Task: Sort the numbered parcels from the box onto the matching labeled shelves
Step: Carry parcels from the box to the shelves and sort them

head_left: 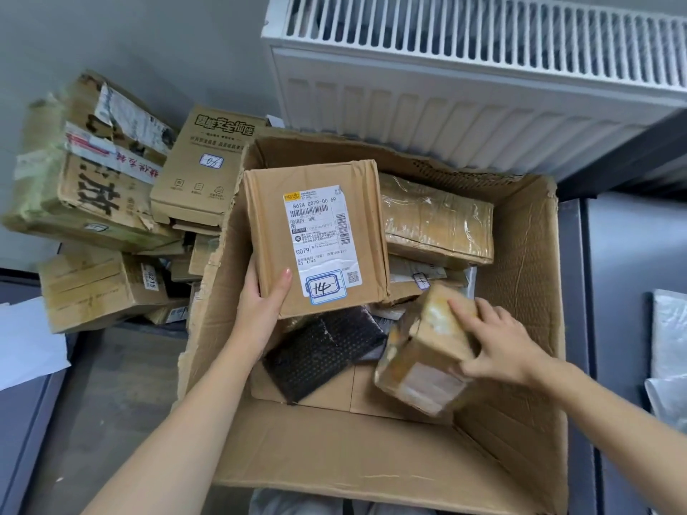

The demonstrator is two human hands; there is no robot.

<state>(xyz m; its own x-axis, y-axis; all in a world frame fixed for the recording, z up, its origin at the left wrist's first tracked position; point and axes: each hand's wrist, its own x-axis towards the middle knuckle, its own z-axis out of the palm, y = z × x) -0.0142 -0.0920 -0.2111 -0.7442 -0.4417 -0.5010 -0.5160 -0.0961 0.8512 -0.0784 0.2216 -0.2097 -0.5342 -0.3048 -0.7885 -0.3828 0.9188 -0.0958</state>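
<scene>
A large open cardboard box (520, 328) stands in front of me with several parcels inside. My left hand (260, 310) grips the lower left corner of a brown parcel (275, 217) whose white label is hand-marked 14, lifted above the others. My right hand (498, 347) holds a small taped parcel (420, 362), tilted, at the box's right side. A black bubble mailer (323, 351) lies under them. At the back right of the box rests a tape-wrapped parcel (435, 221). A further parcel with a small label (420, 280) is partly hidden.
Several cardboard parcels are piled to the left of the box, among them a printed carton (197, 172) marked 40 and a worn box (85, 172). A white radiator (464, 87) stands behind. Grey surfaces flank the box; plastic bags (669, 347) lie at the right edge.
</scene>
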